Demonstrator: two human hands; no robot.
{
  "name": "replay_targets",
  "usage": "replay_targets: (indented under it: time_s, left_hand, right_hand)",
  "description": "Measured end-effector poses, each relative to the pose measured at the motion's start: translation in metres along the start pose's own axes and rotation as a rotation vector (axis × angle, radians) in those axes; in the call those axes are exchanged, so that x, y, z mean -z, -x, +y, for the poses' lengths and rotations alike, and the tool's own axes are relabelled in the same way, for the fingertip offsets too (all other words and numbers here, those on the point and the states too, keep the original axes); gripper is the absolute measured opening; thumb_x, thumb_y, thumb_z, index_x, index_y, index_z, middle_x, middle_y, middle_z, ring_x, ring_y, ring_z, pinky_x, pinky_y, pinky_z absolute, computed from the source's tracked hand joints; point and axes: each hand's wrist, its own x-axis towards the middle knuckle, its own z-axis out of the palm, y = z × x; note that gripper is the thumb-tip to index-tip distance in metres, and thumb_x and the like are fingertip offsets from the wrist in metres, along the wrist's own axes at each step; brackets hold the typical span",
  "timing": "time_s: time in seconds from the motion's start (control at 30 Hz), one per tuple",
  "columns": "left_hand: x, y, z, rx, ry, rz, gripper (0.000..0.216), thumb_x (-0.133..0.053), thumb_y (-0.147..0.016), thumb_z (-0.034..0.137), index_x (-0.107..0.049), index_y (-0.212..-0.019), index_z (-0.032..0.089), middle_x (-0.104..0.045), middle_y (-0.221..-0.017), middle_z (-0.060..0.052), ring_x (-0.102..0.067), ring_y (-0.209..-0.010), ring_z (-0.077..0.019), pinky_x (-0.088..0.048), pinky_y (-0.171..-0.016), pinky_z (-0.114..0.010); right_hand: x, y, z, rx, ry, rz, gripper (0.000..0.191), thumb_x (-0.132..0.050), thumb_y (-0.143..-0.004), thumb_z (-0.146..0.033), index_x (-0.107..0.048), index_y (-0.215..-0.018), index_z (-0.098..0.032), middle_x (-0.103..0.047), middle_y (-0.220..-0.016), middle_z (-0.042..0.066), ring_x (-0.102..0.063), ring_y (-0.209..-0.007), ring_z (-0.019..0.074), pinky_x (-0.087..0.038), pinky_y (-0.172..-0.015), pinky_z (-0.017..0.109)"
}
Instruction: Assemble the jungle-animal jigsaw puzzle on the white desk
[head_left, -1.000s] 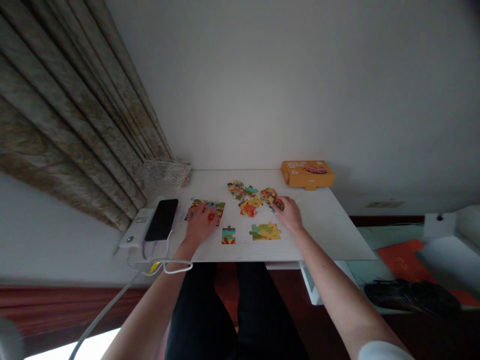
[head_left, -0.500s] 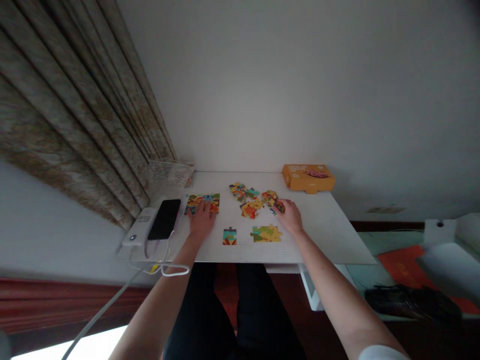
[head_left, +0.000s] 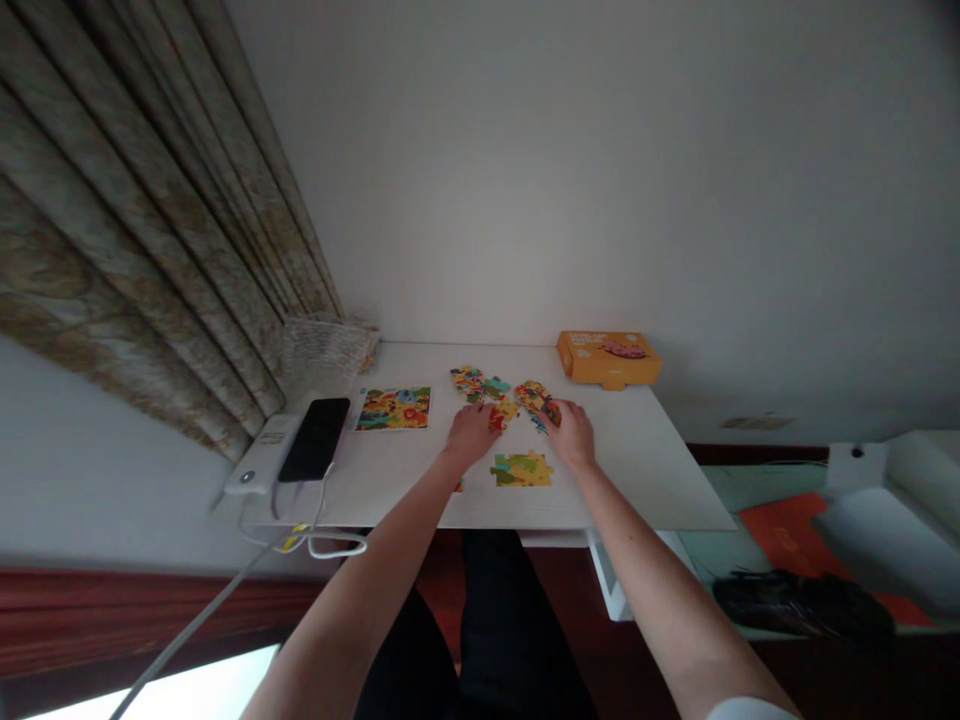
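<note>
My left hand (head_left: pixel 469 436) is at the near left of the loose pieces, its fingers closed at the edge of a yellow-and-red puzzle piece (head_left: pixel 504 411). My right hand (head_left: pixel 572 434) pinches a dark patterned puzzle piece (head_left: pixel 553 411) at the right side of the pile (head_left: pixel 531 394). Farther back lie more jumbled pieces (head_left: pixel 469 380), among them a teal one (head_left: pixel 496 387). Nearer me, a joined yellow-green section (head_left: pixel 523 470) rests flat. A small piece (head_left: pixel 458 487) is mostly hidden under my left forearm. The picture card (head_left: pixel 393 409) lies uncovered at the left.
An orange box (head_left: pixel 611 359) stands at the table's back right, by the wall. On the left are a black phone (head_left: pixel 315 440), a white power bank (head_left: pixel 259 455) with cables, and a white mesh basket (head_left: pixel 330 350). The white table (head_left: pixel 637 470) ends just before my legs.
My left hand has left the picture card and moved right to the yellow-and-red piece. My right hand stays at the right side of the pile. The view has shifted slightly.
</note>
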Motion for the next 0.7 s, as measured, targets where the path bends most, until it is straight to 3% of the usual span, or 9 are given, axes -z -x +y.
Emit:
replay_targets:
  time_s: [0.2, 0.33, 0.57, 0.7]
  left_hand:
    - [-0.005, -0.006, -0.007, 0.039, 0.084, 0.016, 0.043, -0.069, -0.09, 0.026, -0.062, -0.133, 0.026, -0.063, -0.14, -0.009, -0.055, -0.132, -0.0269, -0.043, -0.111, -0.041]
    - [-0.007, -0.005, -0.016, 0.046, 0.158, 0.095, 0.045, -0.071, -0.088, 0.023, -0.064, -0.131, 0.028, -0.062, -0.14, -0.007, -0.055, -0.131, -0.0263, -0.044, -0.109, -0.041]
    - [0.005, 0.007, -0.055, 0.097, 0.112, 0.274, 0.041, -0.072, -0.085, 0.022, -0.067, -0.126, 0.026, -0.061, -0.134, -0.009, -0.054, -0.128, -0.028, -0.043, -0.112, -0.044]
    - [0.008, 0.013, -0.068, 0.152, 0.071, 0.293, 0.038, -0.071, -0.086, 0.022, -0.067, -0.123, 0.025, -0.061, -0.132, -0.009, -0.053, -0.128, -0.0287, -0.043, -0.112, -0.044]
  right_hand:
    - [0.0, 0.001, -0.002, -0.021, -0.02, 0.055, 0.039, -0.05, -0.098, -0.052, -0.069, -0.108, -0.02, -0.072, -0.106, 0.015, -0.062, -0.095, 0.0289, -0.049, -0.083, 0.04]
    - [0.001, 0.002, -0.001, -0.039, -0.045, 0.084, 0.04, -0.051, -0.098, -0.054, -0.068, -0.109, -0.02, -0.071, -0.106, 0.014, -0.062, -0.097, 0.0284, -0.049, -0.085, 0.04]
    - [0.002, 0.002, 0.0, -0.035, -0.062, 0.085, 0.042, -0.048, -0.099, -0.057, -0.067, -0.106, -0.02, -0.071, -0.106, 0.013, -0.063, -0.096, 0.0283, -0.049, -0.086, 0.04]
    - [0.003, 0.003, -0.004, -0.01, -0.07, 0.081, 0.042, -0.05, -0.099, -0.057, -0.068, -0.105, -0.021, -0.071, -0.105, 0.013, -0.064, -0.095, 0.0281, -0.049, -0.085, 0.04]
